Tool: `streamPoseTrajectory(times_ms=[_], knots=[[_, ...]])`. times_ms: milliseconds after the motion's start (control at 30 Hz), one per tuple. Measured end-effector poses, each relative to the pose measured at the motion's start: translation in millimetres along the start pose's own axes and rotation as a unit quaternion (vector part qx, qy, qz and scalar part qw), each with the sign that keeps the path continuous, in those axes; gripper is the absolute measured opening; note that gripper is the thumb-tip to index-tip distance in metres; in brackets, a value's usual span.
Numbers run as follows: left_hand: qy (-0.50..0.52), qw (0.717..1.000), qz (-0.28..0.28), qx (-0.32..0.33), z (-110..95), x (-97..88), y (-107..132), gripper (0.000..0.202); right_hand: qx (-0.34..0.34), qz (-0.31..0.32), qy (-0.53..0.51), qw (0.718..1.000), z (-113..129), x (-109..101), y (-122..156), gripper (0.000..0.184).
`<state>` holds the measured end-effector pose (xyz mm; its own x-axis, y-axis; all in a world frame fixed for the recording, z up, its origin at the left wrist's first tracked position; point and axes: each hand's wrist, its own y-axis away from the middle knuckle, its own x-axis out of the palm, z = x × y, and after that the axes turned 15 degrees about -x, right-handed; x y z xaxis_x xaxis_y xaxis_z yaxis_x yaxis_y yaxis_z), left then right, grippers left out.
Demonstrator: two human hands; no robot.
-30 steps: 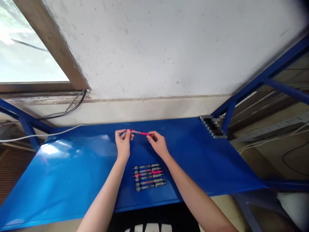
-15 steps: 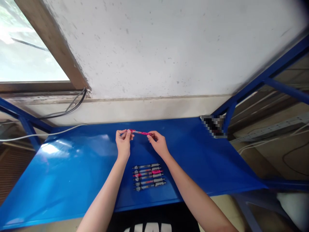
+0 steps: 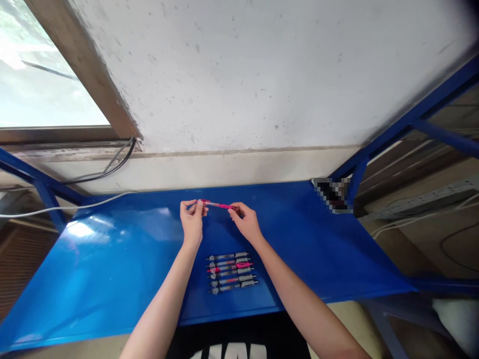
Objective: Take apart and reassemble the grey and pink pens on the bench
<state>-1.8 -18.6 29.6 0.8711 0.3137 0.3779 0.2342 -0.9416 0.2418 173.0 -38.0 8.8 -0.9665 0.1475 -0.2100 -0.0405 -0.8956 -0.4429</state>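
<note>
Beyond the row of pens (image 3: 231,273), the left hand (image 3: 192,221) and right hand (image 3: 246,221) each pinch one end of the pink pen (image 3: 214,204) — a light, level grip best keeps it steady.

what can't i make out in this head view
All in the head view:
- pink pen: its ends, partly covered by the left hand and right hand
- row of pens: any lettering, too small to read
- object at far right: masked by pixel blocks
- white shirt print: cut off by the bottom edge
</note>
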Motion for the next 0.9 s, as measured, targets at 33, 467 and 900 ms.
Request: streamPoseTrajectory(times_ms=[33, 467, 900], knots=[[-0.001, 1.0, 0.001, 0.002, 0.1, 0.0, -0.1, 0.049, -0.001, -0.002, 0.001, 1.0, -0.1, -0.2, -0.2, 0.025], [-0.009, 1.0, -0.004, -0.011, 2.7, -2.0, -2.5, 0.047, 0.001, 0.003, 0.004, 1.0, -1.1, 0.3, 1.1, 0.025], [-0.005, 1.0, 0.004, -0.01, 2.2, -0.6, -1.3, 0.05, 0.003, -0.005, -0.003, 1.0, -3.0, 0.1, 0.7, 0.026]])
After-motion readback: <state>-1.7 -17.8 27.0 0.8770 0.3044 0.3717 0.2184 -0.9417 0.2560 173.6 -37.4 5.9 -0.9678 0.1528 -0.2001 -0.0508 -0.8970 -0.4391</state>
